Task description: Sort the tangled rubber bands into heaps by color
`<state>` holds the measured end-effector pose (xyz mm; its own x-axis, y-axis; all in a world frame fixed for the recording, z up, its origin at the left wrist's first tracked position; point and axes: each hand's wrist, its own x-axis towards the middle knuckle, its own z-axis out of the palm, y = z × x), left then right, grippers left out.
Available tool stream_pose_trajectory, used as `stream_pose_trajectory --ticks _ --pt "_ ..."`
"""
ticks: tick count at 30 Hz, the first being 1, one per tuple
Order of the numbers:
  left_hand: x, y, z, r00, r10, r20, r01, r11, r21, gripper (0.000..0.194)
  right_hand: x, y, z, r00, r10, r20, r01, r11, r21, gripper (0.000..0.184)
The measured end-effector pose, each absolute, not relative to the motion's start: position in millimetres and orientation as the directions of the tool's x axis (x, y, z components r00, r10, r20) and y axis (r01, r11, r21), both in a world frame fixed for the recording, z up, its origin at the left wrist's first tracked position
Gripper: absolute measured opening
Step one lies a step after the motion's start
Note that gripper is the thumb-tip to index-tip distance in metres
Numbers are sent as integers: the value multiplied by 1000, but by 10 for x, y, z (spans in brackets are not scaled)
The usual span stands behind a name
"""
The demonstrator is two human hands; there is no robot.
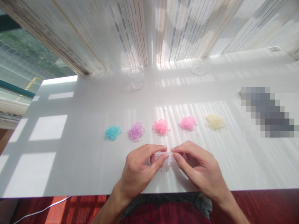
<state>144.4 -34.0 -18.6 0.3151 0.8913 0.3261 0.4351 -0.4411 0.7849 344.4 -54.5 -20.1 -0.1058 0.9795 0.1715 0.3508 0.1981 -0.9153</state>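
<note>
A: What is seen first, on the left?

B: A window is seen, and sunny patches are thrown on the white surface. Then a blue pile of thin little bits is found.

A: And after that?

B: A clear tub is set near the wall. In front of it, a purple pile is spread.

A: Where are the hands?

B: The left hand is curled, with its thumb and pointing finger brought close. Beside its tips a see-through pale pile is seen, nearest the person, with a red-pink pile behind. The right hand is curled the same way, its tips held near the left ones.

A: Is anything pinched?

B: That cannot be told for either hand.

A: What is left?

B: A pink pile, a clear lid farther back, a yellow pile, and a dark thing, all blurred.
</note>
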Motion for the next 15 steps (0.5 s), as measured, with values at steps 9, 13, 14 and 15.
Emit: stream_pose_trajectory --ticks 9,13,14,15 --pt "1417 -340 -219 322 884 339 369 -447 815 9 3443 -537 -200 -103 978 180 356 206 -912 6" --pt "1404 -336 -246 329 876 352 362 -461 810 9 3438 -541 -198 -100 976 194 375 218 -901 5" --pt "1399 -337 -250 327 874 360 361 -468 807 8 3433 -540 -196 -101 974 201 384 224 -896 6" --pt "1394 -338 -253 326 871 368 364 -475 801 8 3427 -538 -196 -104 973 208 394 232 -889 6"
